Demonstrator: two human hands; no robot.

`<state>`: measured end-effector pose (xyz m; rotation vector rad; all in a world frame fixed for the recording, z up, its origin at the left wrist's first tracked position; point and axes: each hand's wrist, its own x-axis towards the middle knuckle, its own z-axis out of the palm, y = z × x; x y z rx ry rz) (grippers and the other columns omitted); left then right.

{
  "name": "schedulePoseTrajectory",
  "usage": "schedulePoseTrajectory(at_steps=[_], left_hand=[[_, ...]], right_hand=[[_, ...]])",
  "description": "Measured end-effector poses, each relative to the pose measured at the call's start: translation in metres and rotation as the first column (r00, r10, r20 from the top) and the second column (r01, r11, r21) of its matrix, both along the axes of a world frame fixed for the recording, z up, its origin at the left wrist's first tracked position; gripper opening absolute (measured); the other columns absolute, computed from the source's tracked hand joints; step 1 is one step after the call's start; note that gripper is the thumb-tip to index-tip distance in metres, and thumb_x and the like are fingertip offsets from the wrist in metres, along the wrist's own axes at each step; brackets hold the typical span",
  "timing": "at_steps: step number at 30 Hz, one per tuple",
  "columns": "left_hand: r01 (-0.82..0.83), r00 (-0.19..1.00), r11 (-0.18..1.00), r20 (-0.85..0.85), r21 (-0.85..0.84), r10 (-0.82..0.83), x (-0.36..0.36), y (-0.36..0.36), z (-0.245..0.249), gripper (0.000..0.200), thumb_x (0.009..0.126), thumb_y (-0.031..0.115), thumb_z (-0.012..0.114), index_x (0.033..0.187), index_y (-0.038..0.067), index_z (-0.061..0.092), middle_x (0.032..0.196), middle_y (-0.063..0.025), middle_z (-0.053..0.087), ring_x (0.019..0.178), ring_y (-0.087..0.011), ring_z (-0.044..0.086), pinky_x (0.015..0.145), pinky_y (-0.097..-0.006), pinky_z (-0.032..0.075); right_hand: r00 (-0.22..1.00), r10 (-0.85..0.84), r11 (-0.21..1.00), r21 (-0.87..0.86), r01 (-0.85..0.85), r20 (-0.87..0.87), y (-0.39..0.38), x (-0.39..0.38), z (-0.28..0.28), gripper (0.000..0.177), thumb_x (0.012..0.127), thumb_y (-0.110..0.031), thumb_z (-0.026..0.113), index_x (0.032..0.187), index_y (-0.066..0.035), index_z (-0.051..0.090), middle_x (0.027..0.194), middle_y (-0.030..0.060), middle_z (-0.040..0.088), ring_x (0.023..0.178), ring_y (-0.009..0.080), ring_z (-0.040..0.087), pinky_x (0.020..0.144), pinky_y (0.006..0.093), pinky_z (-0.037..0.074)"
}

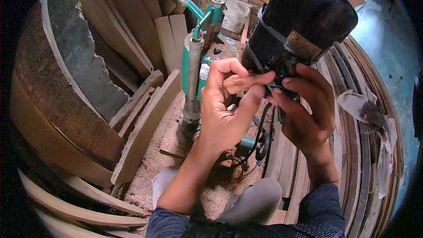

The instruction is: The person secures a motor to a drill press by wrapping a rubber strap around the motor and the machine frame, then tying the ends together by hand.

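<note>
A large black cylindrical housing with a metal label plate tilts at the upper right. Below the label, dark fittings stick out from its side. My left hand is closed in a pinch at these fittings, thumb against fingertips; what lies between them is too small to name. Close beside it, my right hand curls its fingers and thumb around the lower part of the fittings. The two hands' fingertips nearly meet. Behind my left hand stands a green machine column with a coil spring.
Wooden boards lean on the left, beside a torn grey-green sheet. Long planks are stacked at the right with a clear plastic bag on them. Sawdust covers the floor; black cables hang below the hands.
</note>
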<state>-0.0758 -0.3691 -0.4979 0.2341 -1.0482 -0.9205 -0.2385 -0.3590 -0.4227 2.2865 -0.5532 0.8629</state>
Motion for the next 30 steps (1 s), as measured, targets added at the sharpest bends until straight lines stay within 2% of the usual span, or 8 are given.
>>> schedulePoseTrajectory(at_steps=[2,3,10,13,15,19,28,30], left_hand=[[-0.042,0.998,0.985,0.061,0.170,0.033,-0.001,0.000,0.010,0.046,0.090,0.002,0.070,0.127,0.003,0.042,0.111,-0.0206,0.072,0.101,-0.0131,0.067,0.092,-0.0282,0.051],[-0.034,0.999,0.978,0.038,0.206,0.027,-0.002,0.000,0.015,0.044,0.089,0.002,0.073,0.124,0.002,0.047,0.106,-0.0186,0.073,0.097,-0.0126,0.068,0.086,-0.0259,0.052],[-0.088,0.996,0.965,0.002,0.248,0.090,-0.001,-0.005,0.016,0.042,0.087,0.008,0.078,0.123,0.001,0.057,0.091,-0.0080,0.070,0.085,-0.0095,0.065,0.078,-0.0229,0.052],[-0.080,0.979,0.950,0.202,0.303,0.018,0.010,-0.007,0.017,0.037,0.085,0.012,0.080,0.116,-0.001,0.066,0.088,-0.0068,0.067,0.081,-0.0095,0.063,0.075,-0.0238,0.052],[-0.278,0.909,0.945,0.364,0.170,0.202,0.010,-0.005,0.017,0.027,0.084,0.013,0.080,0.105,-0.002,0.072,0.087,-0.0069,0.068,0.079,-0.0103,0.064,0.072,-0.0251,0.051],[-0.276,0.891,0.943,0.418,0.184,0.179,0.012,-0.003,0.021,0.024,0.089,0.013,0.076,0.107,-0.002,0.073,0.090,-0.0012,0.066,0.082,-0.0068,0.059,0.075,-0.0233,0.050],[-0.323,0.899,0.944,0.333,0.068,0.284,-0.006,-0.007,0.013,0.012,0.090,0.007,0.070,0.094,-0.001,0.062,0.098,-0.0109,0.068,0.087,-0.0175,0.064,0.080,-0.0300,0.050],[-0.443,0.857,0.886,0.224,-0.139,0.463,-0.013,-0.011,0.011,0.010,0.093,0.005,0.064,0.098,0.000,0.057,0.107,-0.0140,0.068,0.094,-0.0251,0.064,0.084,-0.0342,0.049]], right_hand=[[1.000,-0.012,0.999,-0.036,0.012,-0.004,0.001,0.000,-0.001,0.030,0.067,-0.006,0.074,0.098,-0.008,0.074,0.107,0.0092,0.068,0.108,0.0373,0.063,0.090,0.0446,0.057],[1.000,-0.028,0.997,-0.070,0.027,-0.008,0.001,0.000,-0.002,0.031,0.067,-0.006,0.074,0.098,-0.008,0.074,0.107,0.0092,0.068,0.109,0.0371,0.063,0.090,0.0444,0.057],[1.000,-0.002,0.995,-0.096,0.003,0.012,-0.003,-0.003,-0.005,0.027,0.068,-0.008,0.075,0.096,-0.007,0.074,0.108,0.0090,0.068,0.109,0.0375,0.062,0.090,0.0443,0.057],[1.000,0.012,0.995,-0.095,-0.011,0.010,-0.005,-0.003,-0.007,0.029,0.068,-0.006,0.076,0.096,-0.007,0.074,0.109,0.0094,0.068,0.109,0.0374,0.062,0.090,0.0442,0.057],[0.999,0.034,0.995,-0.099,-0.032,0.022,-0.005,-0.004,-0.007,0.029,0.069,-0.006,0.076,0.098,-0.007,0.073,0.109,0.0098,0.068,0.108,0.0370,0.062,0.090,0.0435,0.057],[0.998,0.053,0.992,-0.116,-0.050,0.030,-0.008,-0.004,-0.008,0.028,0.070,-0.007,0.075,0.098,-0.007,0.073,0.108,0.0097,0.069,0.108,0.0365,0.063,0.090,0.0426,0.056],[1.000,0.008,0.997,-0.076,-0.007,0.019,0.000,-0.002,-0.002,0.028,0.070,-0.007,0.074,0.099,-0.007,0.072,0.110,0.0100,0.068,0.109,0.0362,0.062,0.092,0.0438,0.055],[1.000,-0.001,0.999,-0.042,0.002,0.026,0.003,-0.001,0.002,0.028,0.070,-0.007,0.074,0.098,-0.008,0.071,0.111,0.0098,0.067,0.108,0.0362,0.062,0.092,0.0438,0.055]])
